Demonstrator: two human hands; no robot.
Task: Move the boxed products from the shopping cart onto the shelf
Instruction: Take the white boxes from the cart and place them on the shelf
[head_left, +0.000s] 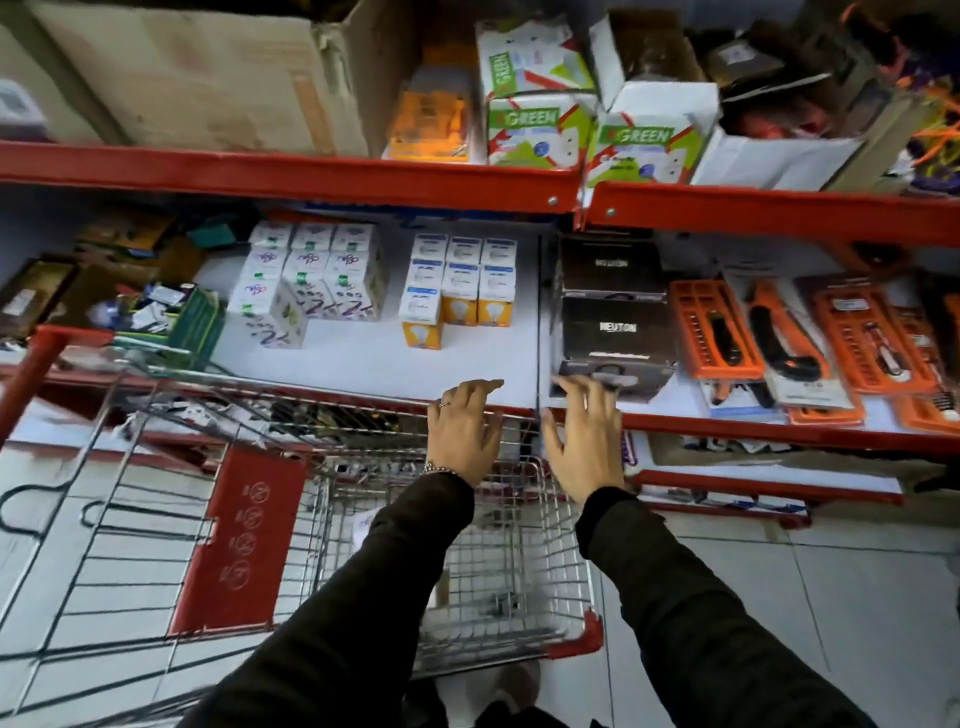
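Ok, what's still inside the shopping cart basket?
The wire shopping cart basket looks nearly bare: floor tiles show through the mesh and no boxed product is clearly visible. Both sleeves cover part of it, so something could be hidden there.

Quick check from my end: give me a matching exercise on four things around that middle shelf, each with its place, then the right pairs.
Things:
1. black Neuton boxes
2. white-and-orange bulb boxes
3. orange blister-packed tools
4. Green-branded boxes

Places:
A. upper shelf, above the red rail
B. middle shelf, far right
C. middle shelf, just beyond the right hand
D. middle shelf, centre, beyond the left hand

Pairs: 1-C, 2-D, 3-B, 4-A
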